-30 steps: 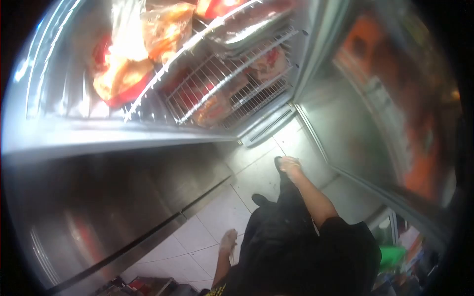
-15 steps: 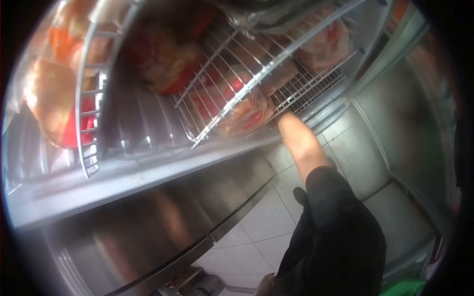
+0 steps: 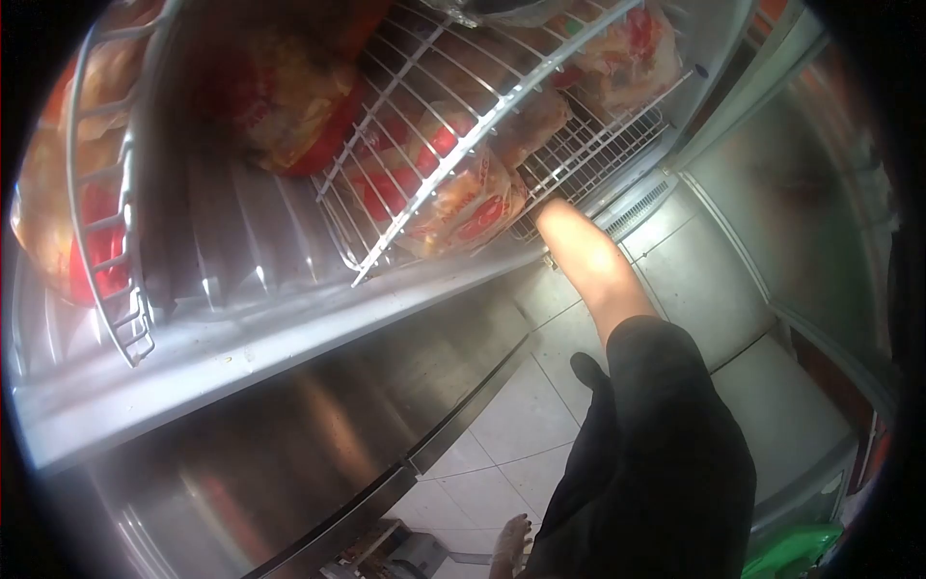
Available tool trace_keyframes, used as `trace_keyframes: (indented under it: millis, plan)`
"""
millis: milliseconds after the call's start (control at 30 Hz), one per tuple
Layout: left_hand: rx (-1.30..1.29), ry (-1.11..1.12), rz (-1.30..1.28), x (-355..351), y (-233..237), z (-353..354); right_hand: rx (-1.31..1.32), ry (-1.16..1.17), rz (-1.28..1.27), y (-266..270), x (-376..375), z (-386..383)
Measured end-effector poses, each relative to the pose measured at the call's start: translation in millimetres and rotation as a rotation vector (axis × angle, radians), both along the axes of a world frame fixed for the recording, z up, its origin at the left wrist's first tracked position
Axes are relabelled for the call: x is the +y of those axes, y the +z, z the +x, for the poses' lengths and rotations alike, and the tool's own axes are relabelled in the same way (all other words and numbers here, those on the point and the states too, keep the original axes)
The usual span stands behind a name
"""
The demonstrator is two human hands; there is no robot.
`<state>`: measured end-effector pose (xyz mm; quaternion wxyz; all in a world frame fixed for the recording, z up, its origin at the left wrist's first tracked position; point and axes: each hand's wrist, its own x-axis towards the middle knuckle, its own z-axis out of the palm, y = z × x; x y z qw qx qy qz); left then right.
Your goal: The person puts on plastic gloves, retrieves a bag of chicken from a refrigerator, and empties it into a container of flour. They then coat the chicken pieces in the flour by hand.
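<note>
My right forearm (image 3: 588,261), in a black sleeve, reaches into a fridge under a slanted wire shelf (image 3: 497,114). My right hand is hidden past the wrist, beside a clear plastic bag of food with red print (image 3: 477,207). A lower wire rack (image 3: 603,159) lies just beyond the wrist. What the right hand holds or touches does not show. Low in the view hangs my left hand (image 3: 511,545), partly cut off and blurred. Its fingers look loosely apart, with nothing seen in them.
More bagged food (image 3: 294,106) sits deeper in the fridge, and further bags stand behind a white wire rack (image 3: 101,227) at left. The fridge's front ledge (image 3: 222,362) runs above a metal panel (image 3: 289,444). An open door (image 3: 801,232) stands at right. A green item (image 3: 796,555) is at lower right.
The view has shifted slightly, so the shelves and bags sit further left. More of my left hand shows at the bottom. My right arm still reaches to the same place.
</note>
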<state>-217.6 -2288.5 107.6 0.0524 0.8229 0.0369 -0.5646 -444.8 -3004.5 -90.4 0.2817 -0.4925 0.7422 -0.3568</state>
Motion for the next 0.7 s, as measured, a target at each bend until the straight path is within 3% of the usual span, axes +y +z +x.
trace_keyframes:
  millis: [233, 300, 433, 600, 700]
  plan:
    - [0.018, -0.023, -0.104, -10, -6, -1, -0.267, -0.212, -0.07, 13, 19, -31]
    - [0.0, 0.034, -0.06, -24, -3, -8, -0.382, -0.291, -0.104, 15, 37, -53]
    - [0.047, -0.094, -0.074, -37, -19, 5, -0.553, -0.399, -0.156, 26, 98, -88]
    - [0.079, -0.418, -0.222, -82, -37, 23, -0.54, -0.404, -0.194, 65, 172, -123]
    - [-0.03, -0.825, -0.374, -170, -8, -13, -0.208, -0.159, -0.152, 101, 216, -146]
